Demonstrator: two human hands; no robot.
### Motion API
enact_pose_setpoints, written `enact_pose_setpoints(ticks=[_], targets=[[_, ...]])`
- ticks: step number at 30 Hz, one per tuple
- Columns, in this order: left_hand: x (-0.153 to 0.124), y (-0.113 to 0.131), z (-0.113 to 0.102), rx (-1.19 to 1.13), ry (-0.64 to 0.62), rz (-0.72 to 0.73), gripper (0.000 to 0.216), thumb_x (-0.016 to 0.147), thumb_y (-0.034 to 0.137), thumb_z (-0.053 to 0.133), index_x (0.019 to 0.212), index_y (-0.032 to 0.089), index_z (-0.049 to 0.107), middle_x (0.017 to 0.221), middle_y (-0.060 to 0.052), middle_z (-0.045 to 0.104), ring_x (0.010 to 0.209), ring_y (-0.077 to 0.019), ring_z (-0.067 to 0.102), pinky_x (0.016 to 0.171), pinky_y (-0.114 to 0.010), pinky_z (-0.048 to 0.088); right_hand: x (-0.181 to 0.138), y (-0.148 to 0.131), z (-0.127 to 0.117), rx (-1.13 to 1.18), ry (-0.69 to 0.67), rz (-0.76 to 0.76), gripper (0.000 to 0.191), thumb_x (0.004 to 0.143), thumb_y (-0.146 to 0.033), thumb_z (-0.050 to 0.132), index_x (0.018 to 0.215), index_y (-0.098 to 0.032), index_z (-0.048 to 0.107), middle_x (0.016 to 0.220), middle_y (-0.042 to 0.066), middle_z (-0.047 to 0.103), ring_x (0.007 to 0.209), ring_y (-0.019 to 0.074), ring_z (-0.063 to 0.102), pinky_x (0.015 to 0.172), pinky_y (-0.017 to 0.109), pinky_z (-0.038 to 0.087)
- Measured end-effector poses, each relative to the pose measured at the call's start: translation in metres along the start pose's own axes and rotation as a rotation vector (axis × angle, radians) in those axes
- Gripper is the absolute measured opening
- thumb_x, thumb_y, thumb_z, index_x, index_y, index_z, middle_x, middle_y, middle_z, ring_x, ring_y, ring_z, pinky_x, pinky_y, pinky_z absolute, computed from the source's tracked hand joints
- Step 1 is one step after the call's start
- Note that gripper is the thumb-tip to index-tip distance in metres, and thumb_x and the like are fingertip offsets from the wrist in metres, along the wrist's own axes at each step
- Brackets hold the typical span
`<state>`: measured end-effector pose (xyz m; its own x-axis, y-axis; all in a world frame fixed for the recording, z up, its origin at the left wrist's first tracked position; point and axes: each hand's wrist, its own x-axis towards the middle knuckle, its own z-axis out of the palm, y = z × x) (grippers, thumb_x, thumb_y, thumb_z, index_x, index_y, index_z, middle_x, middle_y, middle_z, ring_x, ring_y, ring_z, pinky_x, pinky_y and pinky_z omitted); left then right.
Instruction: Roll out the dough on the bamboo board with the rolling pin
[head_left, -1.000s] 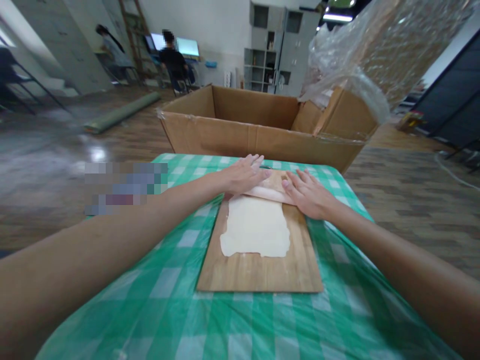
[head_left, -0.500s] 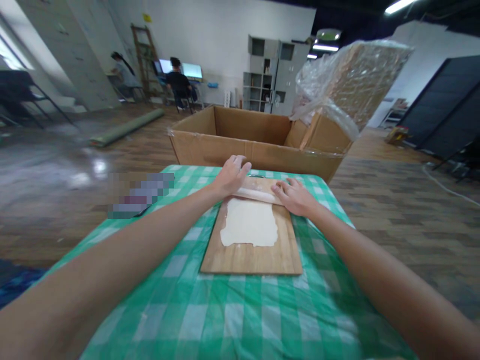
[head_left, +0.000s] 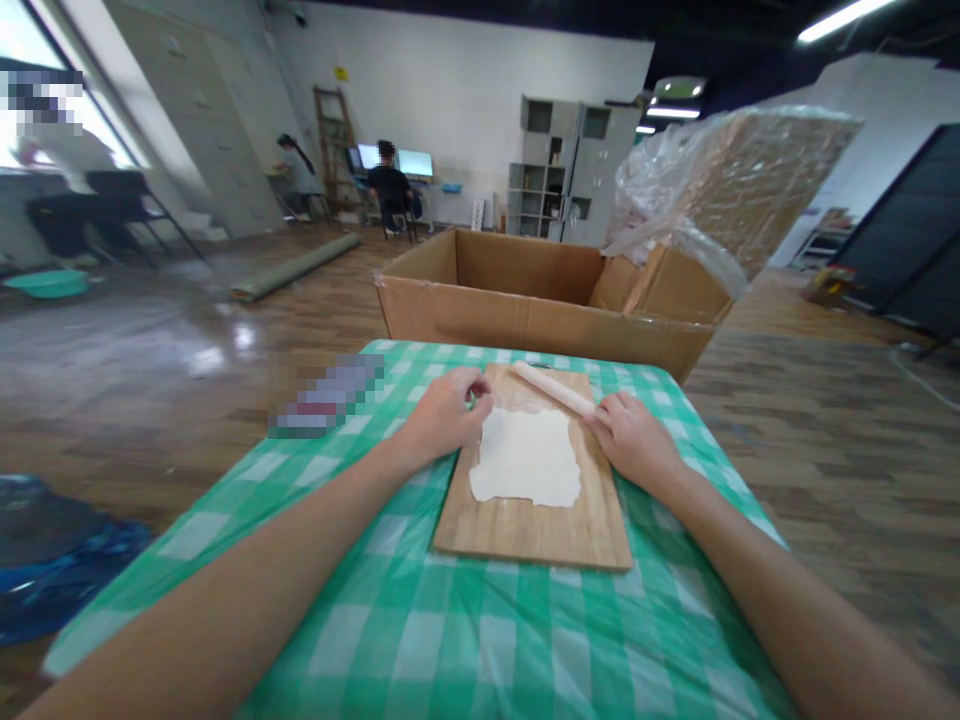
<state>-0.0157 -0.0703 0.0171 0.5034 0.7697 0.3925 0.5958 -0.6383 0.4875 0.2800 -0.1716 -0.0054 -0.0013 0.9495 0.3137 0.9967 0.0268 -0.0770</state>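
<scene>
A flat white sheet of dough (head_left: 526, 458) with uneven edges lies on a wooden board (head_left: 532, 540). My right hand (head_left: 634, 435) grips the near right end of a pale rolling pin (head_left: 555, 388), which lies slanted across the board's far part, beyond the dough. My left hand (head_left: 450, 410) is off the pin, at the upper left edge of the dough. Its fingers are curled, with a gap showing between them and the thumb; whether it touches the dough is hard to make out.
A green checked cloth (head_left: 360, 620) covers the table. Beyond it stands a large open cardboard box (head_left: 540, 325) with a plastic-wrapped piece (head_left: 780, 180). A blurred-out flat item (head_left: 330, 395) lies at the table's left edge. People sit in the background.
My left hand has let go of the rolling pin and moved back toward the dough's left edge. The pin has turned from nearly crosswise to slanted. The view has shifted left.
</scene>
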Motion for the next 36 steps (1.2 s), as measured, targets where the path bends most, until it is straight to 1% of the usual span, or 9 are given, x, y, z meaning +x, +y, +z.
enact_pose_setpoints(ticks=[2,5,9,13,16,22,26,32,36], targets=[[-0.003,0.001,0.004,0.058,-0.101,0.061,0.029,0.092,0.047,0.059,0.103,0.021,0.067,0.105,-0.010,0.069,0.100,-0.0263,0.066,0.092,-0.041,0.052,-0.002,0.009,-0.005,-0.043,-0.044,0.123,0.037,0.109,-0.044,0.038,0.107,-0.018,0.065,0.108,0.017,0.073,0.105,0.0325,0.068,0.087,0.041,0.050],[-0.007,0.006,0.005,0.142,-0.175,0.066,0.056,0.088,0.066,0.063,0.117,0.019,0.067,0.118,-0.014,0.065,0.110,-0.0314,0.064,0.099,-0.046,0.049,-0.003,0.027,-0.012,-0.073,-0.099,0.264,0.040,0.109,-0.043,0.036,0.109,-0.016,0.064,0.099,0.018,0.075,0.092,0.0325,0.071,0.075,0.039,0.047],[-0.006,0.010,0.005,0.200,-0.221,-0.002,0.069,0.079,0.080,0.064,0.112,0.019,0.067,0.111,-0.014,0.069,0.107,-0.0351,0.064,0.092,-0.048,0.049,-0.002,0.043,-0.017,-0.119,-0.140,0.366,0.044,0.107,-0.046,0.036,0.110,-0.014,0.067,0.095,0.021,0.076,0.089,0.0354,0.073,0.071,0.040,0.046],[-0.002,0.012,0.005,0.127,-0.245,-0.093,0.066,0.071,0.079,0.071,0.101,0.021,0.068,0.093,-0.011,0.072,0.093,-0.0331,0.067,0.076,-0.041,0.049,-0.004,0.040,-0.019,-0.161,-0.179,0.415,0.048,0.106,-0.047,0.036,0.109,-0.012,0.069,0.096,0.025,0.076,0.088,0.0374,0.074,0.070,0.041,0.046],[0.000,0.016,0.004,0.062,-0.271,-0.162,0.063,0.066,0.077,0.075,0.095,0.022,0.069,0.087,-0.009,0.072,0.092,-0.0331,0.069,0.072,-0.037,0.048,-0.006,0.034,-0.020,-0.164,-0.222,0.409,0.049,0.105,-0.047,0.036,0.105,-0.013,0.071,0.096,0.025,0.077,0.087,0.0366,0.074,0.068,0.040,0.045],[0.000,0.028,-0.002,0.120,-0.272,-0.273,0.073,0.063,0.068,0.082,0.114,0.019,0.065,0.116,-0.013,0.073,0.108,-0.0341,0.067,0.087,-0.039,0.050,-0.007,0.025,-0.028,-0.131,-0.320,0.312,0.041,0.098,-0.048,0.047,0.081,-0.020,0.073,0.089,0.017,0.078,0.083,0.0319,0.073,0.062,0.035,0.038],[0.000,0.028,-0.004,0.079,-0.290,-0.293,0.065,0.074,0.054,0.079,0.124,0.016,0.063,0.118,-0.012,0.074,0.106,-0.0302,0.068,0.086,-0.036,0.051,-0.008,0.018,-0.032,-0.109,-0.216,0.304,0.053,0.099,-0.061,0.044,0.078,-0.021,0.072,0.081,0.016,0.076,0.080,0.0318,0.071,0.061,0.035,0.036],[0.002,0.025,-0.010,0.096,-0.382,-0.306,0.026,0.081,0.043,0.073,0.095,0.021,0.074,0.089,-0.005,0.076,0.086,-0.0249,0.070,0.070,-0.030,0.046,-0.008,0.010,-0.026,-0.066,-0.007,0.236,0.043,0.101,-0.054,0.045,0.093,-0.020,0.071,0.083,0.012,0.076,0.080,0.0283,0.070,0.064,0.035,0.037],[0.003,0.023,-0.011,0.154,-0.409,-0.314,0.023,0.087,0.043,0.069,0.082,0.021,0.073,0.087,-0.005,0.076,0.083,-0.0245,0.069,0.069,-0.031,0.044,-0.009,0.008,-0.021,-0.020,0.072,0.183,0.035,0.100,-0.049,0.048,0.090,-0.021,0.068,0.081,0.009,0.075,0.077,0.0270,0.069,0.067,0.035,0.039]])
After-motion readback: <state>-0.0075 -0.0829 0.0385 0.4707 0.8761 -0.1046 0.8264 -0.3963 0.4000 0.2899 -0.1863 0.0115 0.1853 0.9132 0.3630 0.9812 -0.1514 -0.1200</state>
